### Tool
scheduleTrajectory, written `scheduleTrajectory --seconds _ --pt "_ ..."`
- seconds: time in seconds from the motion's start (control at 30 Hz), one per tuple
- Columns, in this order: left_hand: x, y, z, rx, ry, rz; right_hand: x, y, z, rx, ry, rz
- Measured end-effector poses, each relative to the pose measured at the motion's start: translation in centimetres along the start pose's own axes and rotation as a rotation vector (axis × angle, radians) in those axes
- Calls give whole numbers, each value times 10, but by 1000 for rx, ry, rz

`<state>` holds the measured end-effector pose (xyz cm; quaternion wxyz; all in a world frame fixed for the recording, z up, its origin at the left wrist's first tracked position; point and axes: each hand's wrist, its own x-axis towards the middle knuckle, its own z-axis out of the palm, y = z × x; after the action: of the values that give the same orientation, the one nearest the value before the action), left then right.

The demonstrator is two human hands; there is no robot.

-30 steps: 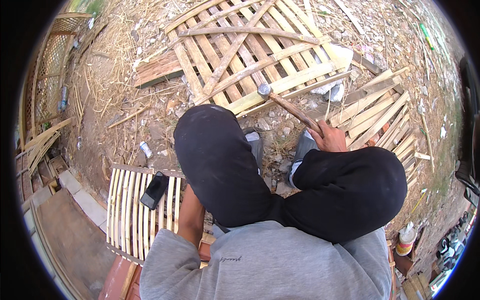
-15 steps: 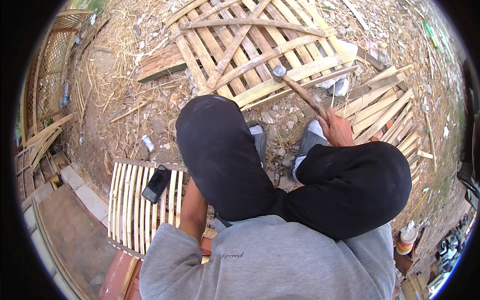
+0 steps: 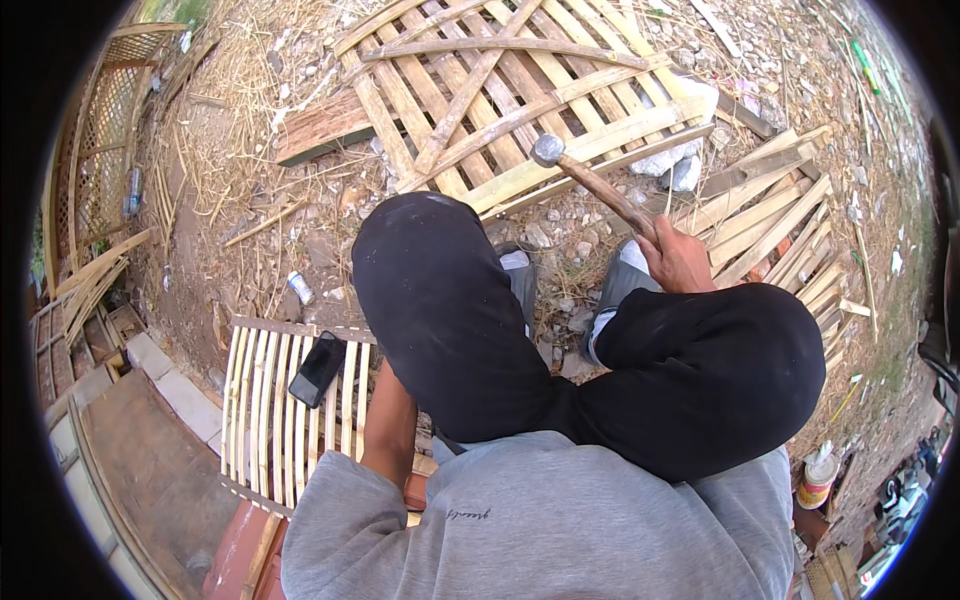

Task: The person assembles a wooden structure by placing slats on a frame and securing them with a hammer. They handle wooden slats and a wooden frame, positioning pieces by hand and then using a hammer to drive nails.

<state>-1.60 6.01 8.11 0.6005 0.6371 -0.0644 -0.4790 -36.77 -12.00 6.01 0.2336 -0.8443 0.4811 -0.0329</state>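
Note:
My right hand (image 3: 681,258) is closed round the wooden handle of a hammer (image 3: 606,193) beside my right knee. The round metal hammer head points up and to the left, above the lower edge of a slatted wooden panel (image 3: 540,175) with crossed diagonal strips. My left forearm (image 3: 389,425) goes down beside my left thigh, and the left hand is hidden behind the leg. Next to that arm lies a smaller slatted wooden frame (image 3: 268,375) with a black phone (image 3: 317,370) resting on it.
Loose wooden slats (image 3: 770,225) lie piled at the right. A thick timber plank (image 3: 325,128) sticks out beneath the panel. A white bottle (image 3: 817,475) stands at the lower right; a small can (image 3: 299,288) lies on stony ground. Lattice fencing (image 3: 112,130) stands far left.
The hammer head has shifted slightly to the left and tipped lower. The right hand keeps its grip, and the rest of the scene looks nearly the same.

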Motion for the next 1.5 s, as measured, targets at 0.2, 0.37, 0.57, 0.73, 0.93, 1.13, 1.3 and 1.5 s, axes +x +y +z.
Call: scheduleTrajectory --seconds 0.2,0.37,0.57,0.73,0.93,1.13,1.3,1.5 --pt "-9 -1 -7 -116 4 -32 21 -20 -24 -56 -22 17" --pt "-13 4 -5 -279 -8 -30 12 -27 -41 189 169 -53" --pt "4 65 1 -633 -185 122 19 -5 6 -19 -70 47" --pt "-9 109 -4 -787 -375 261 17 -4 11 3 2 99" --pt "-42 142 -9 -725 -280 550 4 -11 24 156 82 141" --pt "-51 146 3 -367 -48 776 15 -29 3 227 107 -156" --pt "-46 144 40 -90 95 918 17 -23 -14 115 13 -269" --pt "-61 136 48 10 51 1007 16 -30 17 26 -124 -118"
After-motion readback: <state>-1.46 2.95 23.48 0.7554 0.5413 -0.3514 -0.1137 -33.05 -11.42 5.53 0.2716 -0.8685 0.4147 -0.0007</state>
